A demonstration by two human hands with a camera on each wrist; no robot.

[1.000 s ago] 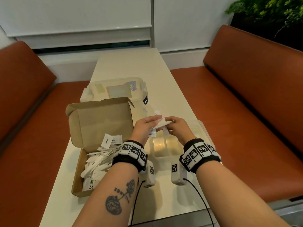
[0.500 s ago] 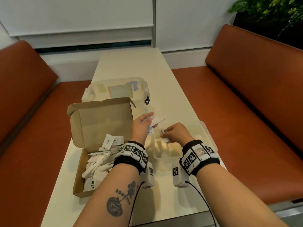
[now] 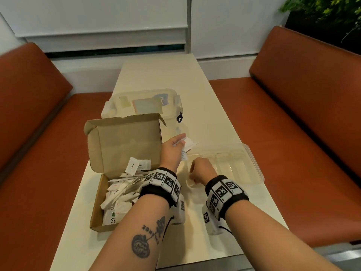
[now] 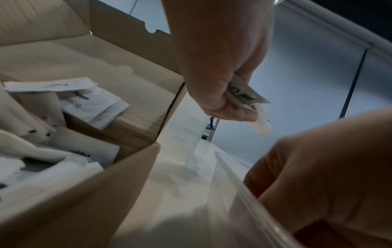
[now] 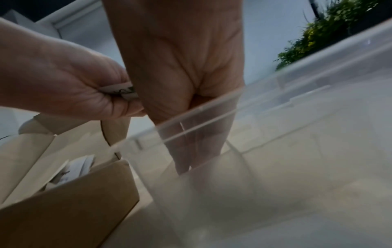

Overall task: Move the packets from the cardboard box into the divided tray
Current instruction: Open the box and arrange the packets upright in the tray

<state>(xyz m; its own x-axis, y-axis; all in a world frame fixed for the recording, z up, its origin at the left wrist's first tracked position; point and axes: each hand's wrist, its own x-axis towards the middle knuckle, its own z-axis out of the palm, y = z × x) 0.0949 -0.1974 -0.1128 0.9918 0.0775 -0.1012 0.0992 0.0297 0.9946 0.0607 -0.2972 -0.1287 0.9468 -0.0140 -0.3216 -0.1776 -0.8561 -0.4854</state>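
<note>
An open cardboard box point(image 3: 125, 141) at the left of the table holds a heap of several white packets point(image 3: 123, 190). Right of it lies the clear divided tray point(image 3: 252, 163). My left hand point(image 3: 181, 142) hovers by the tray's far left corner and pinches a few white packets point(image 3: 188, 146), seen in the left wrist view as packets point(image 4: 248, 95). My right hand point(image 3: 199, 171) dips into the tray's near left compartment. In the right wrist view its bunched fingers point(image 5: 191, 147) point down behind the clear wall, and whether they hold a packet is hidden.
A lidded clear plastic container point(image 3: 142, 103) stands behind the box. The narrow cream table point(image 3: 195, 85) runs between two orange benches point(image 3: 293, 114). A green plant point(image 3: 322, 8) sits at the far right. The box lid point(image 3: 123, 132) stands upright.
My right hand pulled away from the left hand with a packet and dropped down into the tray's near left compartment. The left hand stayed up, keeping its packets.
</note>
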